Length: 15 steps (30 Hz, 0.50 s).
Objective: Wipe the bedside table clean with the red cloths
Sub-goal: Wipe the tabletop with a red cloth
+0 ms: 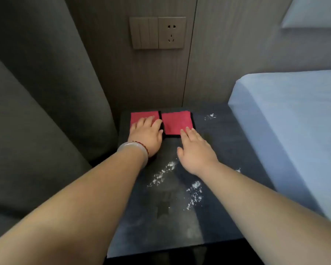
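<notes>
A grey upholstered panel (36,92) is seen at the far left, beside the bedside table (227,150). The dark tabletop is streaked with white powder (163,172), with a line at the centre, a patch nearer the front right, and a small scatter at the far right corner.

Two folded red cloths are laid side by side at the back edge of the table, against the wall, with a narrow gap between them. The left red cloth (141,116) is covered in part by the left hand (146,134), which is laid flat on it, palm down, fingers extended and slightly spread. A pale bangle (134,148) and a red bead bracelet (140,145) are worn on the left wrist.

The right red cloth (175,121) is touched only at its near right corner by the fingertips of the right hand (196,152). This hand is held flat, fingers extended and close together, thumb set apart; nothing is pinched.

A switch and socket plate (158,32) is mounted on the wall above the cloths. A bed with a light blue sheet (287,115) is located just to the right of the table.
</notes>
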Each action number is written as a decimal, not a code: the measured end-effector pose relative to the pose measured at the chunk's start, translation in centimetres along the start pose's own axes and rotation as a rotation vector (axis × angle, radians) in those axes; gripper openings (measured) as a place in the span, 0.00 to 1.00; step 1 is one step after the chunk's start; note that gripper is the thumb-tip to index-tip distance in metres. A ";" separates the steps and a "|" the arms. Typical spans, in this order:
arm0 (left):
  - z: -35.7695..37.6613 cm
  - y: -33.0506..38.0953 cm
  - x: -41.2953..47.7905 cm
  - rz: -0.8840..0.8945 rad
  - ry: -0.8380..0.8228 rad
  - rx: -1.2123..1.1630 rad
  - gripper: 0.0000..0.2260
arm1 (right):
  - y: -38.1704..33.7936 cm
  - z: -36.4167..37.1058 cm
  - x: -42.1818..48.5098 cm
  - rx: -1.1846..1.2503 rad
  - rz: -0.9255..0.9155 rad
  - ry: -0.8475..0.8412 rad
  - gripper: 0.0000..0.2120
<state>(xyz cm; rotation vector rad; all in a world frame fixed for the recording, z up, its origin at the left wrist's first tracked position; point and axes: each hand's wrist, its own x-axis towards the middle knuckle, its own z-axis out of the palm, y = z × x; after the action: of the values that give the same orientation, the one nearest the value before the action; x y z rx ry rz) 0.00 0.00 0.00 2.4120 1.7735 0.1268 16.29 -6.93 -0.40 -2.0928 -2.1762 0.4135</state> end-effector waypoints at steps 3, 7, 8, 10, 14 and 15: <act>1.3 -1.0 2.7 -0.034 -0.033 0.015 0.21 | -0.5 0.7 3.3 0.005 0.004 -0.001 0.30; 3.7 -2.5 5.0 -0.067 -0.102 0.012 0.24 | -0.9 1.9 7.2 -0.001 -0.002 -0.018 0.30; 4.0 -2.8 5.3 -0.091 -0.114 0.000 0.24 | -0.9 2.1 8.0 -0.004 0.016 -0.037 0.30; 4.7 -3.1 5.4 -0.118 -0.117 -0.005 0.25 | -0.7 2.9 9.0 0.039 0.078 -0.071 0.28; 5.8 -3.2 5.0 -0.094 -0.046 0.019 0.25 | -0.7 3.3 10.2 0.066 0.125 0.105 0.23; 5.8 -3.2 5.1 -0.089 -0.046 0.026 0.25 | -0.9 3.1 10.7 0.043 0.136 0.146 0.21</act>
<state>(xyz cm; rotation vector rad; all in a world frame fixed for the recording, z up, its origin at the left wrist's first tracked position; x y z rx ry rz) -0.63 5.44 -6.38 2.3291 1.8690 0.0384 14.05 3.21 -4.40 -2.1816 -1.9360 0.3042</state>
